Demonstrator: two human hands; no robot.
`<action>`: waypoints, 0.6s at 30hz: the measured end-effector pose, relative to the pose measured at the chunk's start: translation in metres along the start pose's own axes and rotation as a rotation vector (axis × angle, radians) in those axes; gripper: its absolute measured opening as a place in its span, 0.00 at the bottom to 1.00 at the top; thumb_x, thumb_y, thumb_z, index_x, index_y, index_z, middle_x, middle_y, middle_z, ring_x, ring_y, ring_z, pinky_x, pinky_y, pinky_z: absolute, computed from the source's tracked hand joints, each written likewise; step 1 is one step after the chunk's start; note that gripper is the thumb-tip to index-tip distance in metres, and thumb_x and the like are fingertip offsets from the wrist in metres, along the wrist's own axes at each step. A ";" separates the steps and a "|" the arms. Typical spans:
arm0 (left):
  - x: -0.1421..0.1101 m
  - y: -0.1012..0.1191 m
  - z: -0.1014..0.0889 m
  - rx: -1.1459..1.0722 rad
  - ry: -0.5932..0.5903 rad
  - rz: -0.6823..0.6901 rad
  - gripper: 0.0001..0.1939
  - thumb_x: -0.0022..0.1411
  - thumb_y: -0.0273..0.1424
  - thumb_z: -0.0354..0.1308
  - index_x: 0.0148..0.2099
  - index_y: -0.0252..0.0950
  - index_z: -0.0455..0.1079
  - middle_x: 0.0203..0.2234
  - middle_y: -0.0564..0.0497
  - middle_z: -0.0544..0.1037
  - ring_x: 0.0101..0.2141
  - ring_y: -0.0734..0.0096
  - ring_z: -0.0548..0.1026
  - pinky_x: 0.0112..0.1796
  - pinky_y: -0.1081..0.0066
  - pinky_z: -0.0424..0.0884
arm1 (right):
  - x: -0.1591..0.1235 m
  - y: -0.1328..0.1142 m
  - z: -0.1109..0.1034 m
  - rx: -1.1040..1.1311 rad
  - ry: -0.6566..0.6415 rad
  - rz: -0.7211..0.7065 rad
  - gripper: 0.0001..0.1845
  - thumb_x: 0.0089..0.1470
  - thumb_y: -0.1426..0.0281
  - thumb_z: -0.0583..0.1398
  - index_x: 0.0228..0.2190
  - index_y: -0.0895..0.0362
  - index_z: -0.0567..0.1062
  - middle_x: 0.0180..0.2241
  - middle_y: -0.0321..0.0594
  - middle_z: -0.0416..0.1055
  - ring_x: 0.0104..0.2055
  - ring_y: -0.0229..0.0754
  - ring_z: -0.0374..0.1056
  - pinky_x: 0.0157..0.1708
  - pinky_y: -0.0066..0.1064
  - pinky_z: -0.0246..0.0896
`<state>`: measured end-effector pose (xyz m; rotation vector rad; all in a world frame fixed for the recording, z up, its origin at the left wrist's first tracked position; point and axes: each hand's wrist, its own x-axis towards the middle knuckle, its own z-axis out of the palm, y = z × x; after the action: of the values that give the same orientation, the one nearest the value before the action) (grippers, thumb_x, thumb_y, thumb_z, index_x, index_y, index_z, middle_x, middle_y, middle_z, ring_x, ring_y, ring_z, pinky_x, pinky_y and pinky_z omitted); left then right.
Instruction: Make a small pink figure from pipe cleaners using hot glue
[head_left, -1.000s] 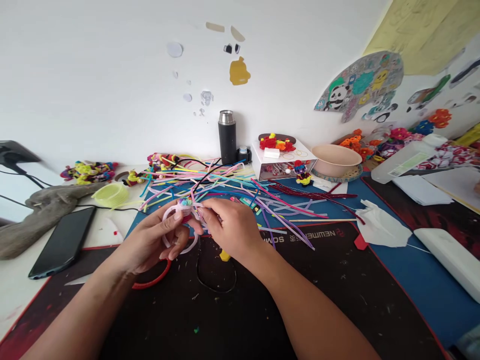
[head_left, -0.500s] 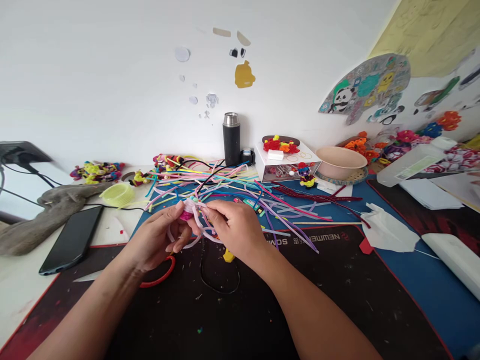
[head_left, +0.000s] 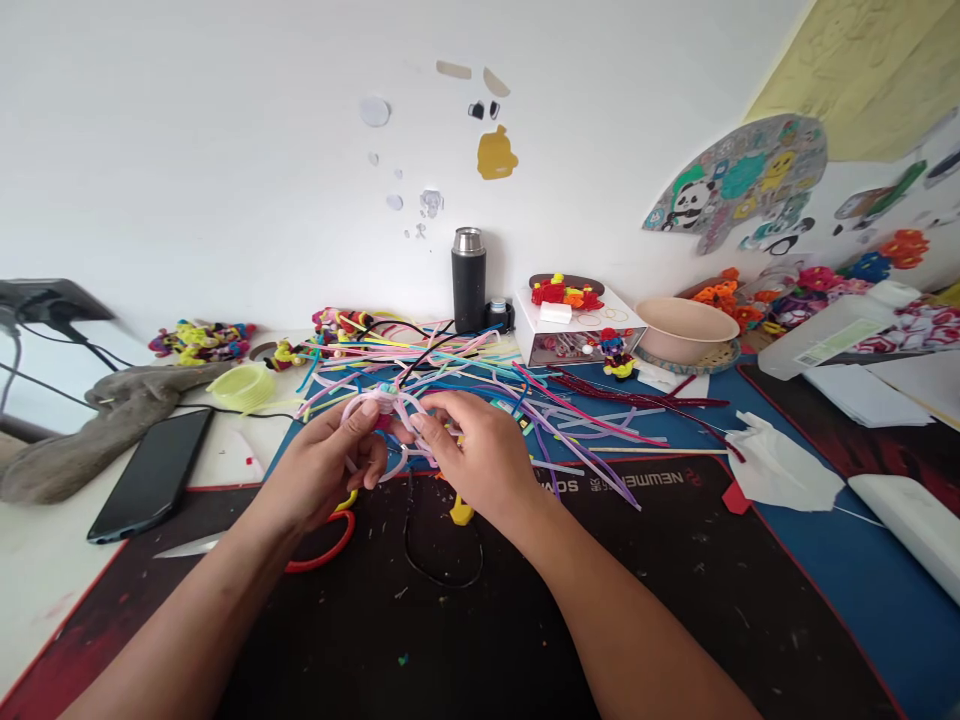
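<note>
Between my hands is a small bundle of bent pipe cleaners, mostly pale lilac with some magenta and a bit of turquoise on top. My left hand pinches it from the left, thumb on the front. With thumb and forefinger, my right hand grips a lilac strand on its right side. Lilac loops hang below, partly hidden by my fingers. Red-handled scissors lie under my left forearm, their blade pointing left. A yellow piece lies on the black mat below my right hand.
Loose pipe cleaners spread across the blue mat behind my hands. A black thermos, a white box and a beige bowl stand along the wall. At left are a phone and a grey branch-like object; white tissue lies right.
The lilac bundle is turned slightly, showing less magenta and a lilac loop to the left of my left thumb. Both hands keep hold of it. The whole view has shifted a little.
</note>
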<state>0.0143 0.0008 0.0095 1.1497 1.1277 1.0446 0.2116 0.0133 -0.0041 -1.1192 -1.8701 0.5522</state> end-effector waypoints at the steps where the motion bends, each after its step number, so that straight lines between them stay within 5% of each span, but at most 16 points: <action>1: 0.000 0.000 0.001 0.002 0.010 0.004 0.29 0.62 0.59 0.67 0.36 0.36 0.72 0.13 0.53 0.73 0.13 0.77 0.60 0.16 0.76 0.50 | 0.000 0.001 0.001 -0.013 0.014 -0.015 0.09 0.70 0.63 0.64 0.46 0.53 0.82 0.43 0.42 0.84 0.44 0.46 0.79 0.42 0.33 0.67; 8: 0.000 0.001 0.004 -0.046 0.101 0.099 0.24 0.64 0.54 0.68 0.45 0.38 0.72 0.15 0.58 0.72 0.16 0.71 0.69 0.17 0.75 0.56 | 0.000 -0.001 -0.003 0.007 0.162 -0.172 0.08 0.72 0.64 0.62 0.44 0.54 0.80 0.43 0.44 0.82 0.45 0.45 0.79 0.44 0.34 0.71; 18: 0.000 -0.007 0.005 -0.047 0.030 0.080 0.24 0.64 0.54 0.69 0.43 0.38 0.73 0.20 0.55 0.73 0.20 0.75 0.64 0.18 0.78 0.58 | -0.003 0.003 0.008 -0.040 0.111 -0.176 0.10 0.71 0.62 0.63 0.42 0.54 0.82 0.44 0.42 0.81 0.47 0.45 0.78 0.46 0.34 0.69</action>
<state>0.0194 -0.0010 0.0032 1.1529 1.0826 1.1480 0.2066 0.0120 -0.0119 -0.9789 -1.8670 0.3471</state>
